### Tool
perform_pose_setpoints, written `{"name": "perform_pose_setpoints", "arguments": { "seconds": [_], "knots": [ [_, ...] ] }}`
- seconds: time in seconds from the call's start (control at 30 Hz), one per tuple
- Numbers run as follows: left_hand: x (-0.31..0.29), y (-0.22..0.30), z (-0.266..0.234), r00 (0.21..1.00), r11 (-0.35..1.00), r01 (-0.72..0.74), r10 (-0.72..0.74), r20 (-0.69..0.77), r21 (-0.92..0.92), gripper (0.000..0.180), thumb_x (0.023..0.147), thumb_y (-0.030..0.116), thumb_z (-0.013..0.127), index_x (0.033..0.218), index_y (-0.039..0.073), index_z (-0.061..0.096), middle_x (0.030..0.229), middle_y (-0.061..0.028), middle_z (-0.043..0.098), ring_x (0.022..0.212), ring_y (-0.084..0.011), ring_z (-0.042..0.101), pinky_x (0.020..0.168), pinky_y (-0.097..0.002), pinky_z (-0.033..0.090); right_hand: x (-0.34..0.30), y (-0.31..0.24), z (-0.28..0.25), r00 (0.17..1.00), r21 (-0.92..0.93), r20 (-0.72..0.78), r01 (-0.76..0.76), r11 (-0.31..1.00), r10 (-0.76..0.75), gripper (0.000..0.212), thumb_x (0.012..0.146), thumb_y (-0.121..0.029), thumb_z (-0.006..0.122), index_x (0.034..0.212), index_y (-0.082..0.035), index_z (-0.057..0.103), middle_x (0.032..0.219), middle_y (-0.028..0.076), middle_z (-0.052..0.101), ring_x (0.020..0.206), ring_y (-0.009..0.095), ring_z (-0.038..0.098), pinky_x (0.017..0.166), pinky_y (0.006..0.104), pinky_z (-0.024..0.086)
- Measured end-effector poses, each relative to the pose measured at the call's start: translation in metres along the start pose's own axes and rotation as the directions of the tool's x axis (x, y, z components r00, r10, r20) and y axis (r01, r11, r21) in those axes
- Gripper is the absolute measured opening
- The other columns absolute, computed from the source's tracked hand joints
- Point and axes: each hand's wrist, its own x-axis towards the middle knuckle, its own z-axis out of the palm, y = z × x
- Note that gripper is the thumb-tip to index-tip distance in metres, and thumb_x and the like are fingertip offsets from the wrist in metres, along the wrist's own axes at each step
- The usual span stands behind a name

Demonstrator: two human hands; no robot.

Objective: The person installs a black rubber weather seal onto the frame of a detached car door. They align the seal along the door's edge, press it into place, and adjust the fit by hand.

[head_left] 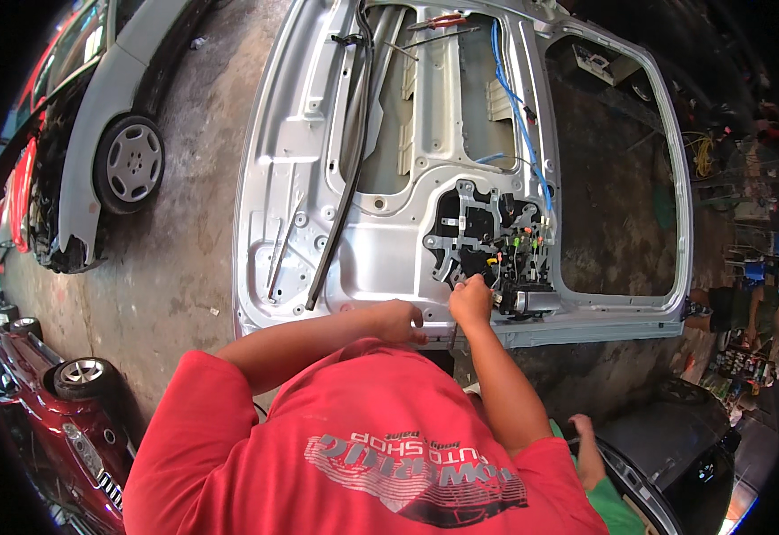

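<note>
A large silver vehicle door panel (389, 241) lies flat before me. Set into its near right part is a black mechanism (469, 223) with coloured connectors, wires and a silver cylinder (537, 301). At the mechanism's lower left edge my right hand (471, 301) is closed in a pinch; whatever its fingers hold is hidden. My left hand (403, 321) hovers over or rests on the panel's near edge, left of the right hand, its fingers loosely bent and apart with nothing seen in them. Whether it touches the metal I cannot tell.
A long black rubber strip (340, 214) lies across the panel. Red-handled pliers (438, 21) and a thin rod lie at its far end, beside a blue cable (519, 116). Cars stand left, including a dark red one (41, 401). A person in green (608, 499) is at lower right.
</note>
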Motion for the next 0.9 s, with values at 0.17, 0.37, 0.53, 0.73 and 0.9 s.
{"name": "perform_pose_setpoints", "arguments": {
  "seconds": [0.17,0.37,0.53,0.73,0.9],
  "knots": [
    [0.001,-0.009,0.001,0.999,1.0,-0.027,0.027,-0.04,-0.005,0.065,0.093,0.054,0.073,0.131,0.001,0.07,0.116,-0.0263,0.074,0.113,-0.0411,0.07,0.101,-0.0454,0.053,-0.023,-0.018,-0.025,0.98,-0.239,-0.012,0.188,0.953,-0.196,0.016,0.096,-0.018,0.065,0.105,-0.004,0.062,0.098,0.022,0.075,0.095,0.044,0.073,0.088,0.0539,0.056],
    [0.002,-0.01,0.003,1.0,1.0,-0.011,0.011,-0.021,-0.012,0.065,0.094,0.054,0.072,0.131,0.002,0.07,0.118,-0.0258,0.074,0.114,-0.0413,0.07,0.102,-0.045,0.053,-0.017,-0.011,-0.021,0.96,-0.28,0.002,0.27,0.921,-0.28,0.015,0.097,-0.018,0.065,0.103,-0.005,0.062,0.101,0.025,0.075,0.103,0.045,0.071,0.088,0.0554,0.056],
    [0.0,-0.002,0.001,1.0,1.0,-0.017,0.017,0.006,-0.006,0.064,0.094,0.054,0.071,0.132,0.002,0.07,0.12,-0.0257,0.073,0.115,-0.0417,0.069,0.103,-0.0451,0.053,-0.007,-0.01,-0.002,0.997,-0.029,-0.081,-0.012,1.0,0.01,0.016,0.097,-0.018,0.065,0.103,-0.004,0.062,0.101,0.026,0.074,0.104,0.046,0.07,0.091,0.0553,0.054],
    [0.007,-0.015,0.006,1.0,1.0,0.005,-0.005,-0.027,-0.015,0.064,0.094,0.054,0.072,0.132,0.002,0.07,0.121,-0.0259,0.073,0.116,-0.0414,0.069,0.103,-0.0454,0.052,-0.02,-0.014,-0.024,0.962,-0.232,-0.008,0.263,0.936,-0.273,0.015,0.095,-0.016,0.066,0.101,-0.004,0.061,0.098,0.022,0.074,0.098,0.043,0.071,0.082,0.0569,0.055],
    [0.004,-0.009,0.004,1.0,1.0,-0.008,0.008,0.002,-0.018,0.065,0.094,0.054,0.071,0.132,0.002,0.07,0.123,-0.0262,0.072,0.117,-0.0412,0.069,0.103,-0.0454,0.052,-0.013,-0.006,-0.015,0.964,-0.237,-0.022,0.253,0.938,-0.265,0.017,0.093,-0.017,0.067,0.102,-0.003,0.063,0.097,0.022,0.074,0.097,0.044,0.071,0.084,0.0561,0.056]
  ]
}}
